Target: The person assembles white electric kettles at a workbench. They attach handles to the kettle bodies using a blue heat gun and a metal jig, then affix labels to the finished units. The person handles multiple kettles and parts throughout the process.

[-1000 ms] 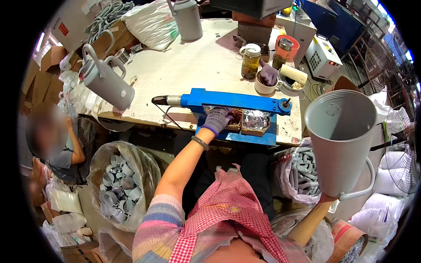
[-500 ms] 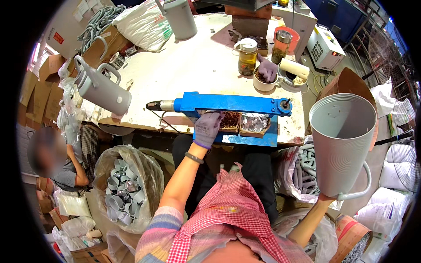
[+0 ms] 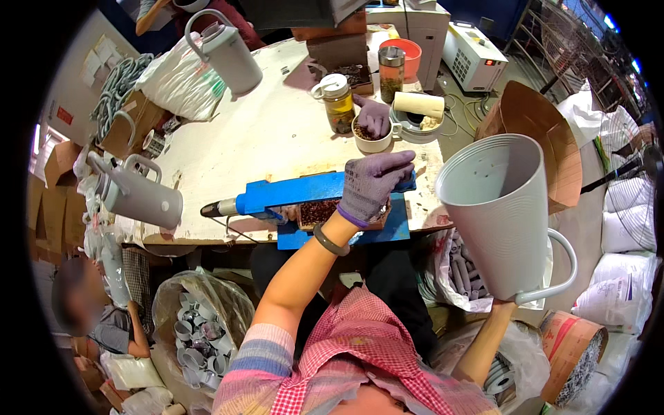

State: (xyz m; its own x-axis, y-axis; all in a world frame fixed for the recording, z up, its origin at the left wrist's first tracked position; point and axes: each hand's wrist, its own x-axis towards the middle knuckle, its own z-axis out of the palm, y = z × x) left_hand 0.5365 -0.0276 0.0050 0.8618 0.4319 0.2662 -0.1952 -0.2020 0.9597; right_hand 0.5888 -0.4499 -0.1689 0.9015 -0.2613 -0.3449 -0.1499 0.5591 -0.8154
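Observation:
My left hand (image 3: 373, 185), in a grey-purple glove, is raised over the right part of a blue metal arm fixture (image 3: 294, 190). Its fingers are drawn together and point right; whatever sits between them is too small to make out. Below it lies a tray of small dark brown parts (image 3: 319, 211), partly covered by the hand and fixture. At the right, a large grey pitcher body (image 3: 494, 214) stands upright, its wide mouth tilted up and its loop handle on the right. My right hand (image 3: 505, 307) holds it up from beneath; most of those fingers are hidden.
Two grey pitchers (image 3: 235, 63) (image 3: 146, 199) stand on the white table (image 3: 228, 138). Drink jars (image 3: 337, 104) and a cup with a spare glove (image 3: 373, 142) sit at the far right. Bags of grey parts (image 3: 200, 332) (image 3: 460, 270) flank my legs. A co-worker (image 3: 114, 325) sits at left.
My left hand has left the small-parts tray, moving up and right over the fixture. The pitcher body stays in my right hand. My view has shifted, and another person shows at the top.

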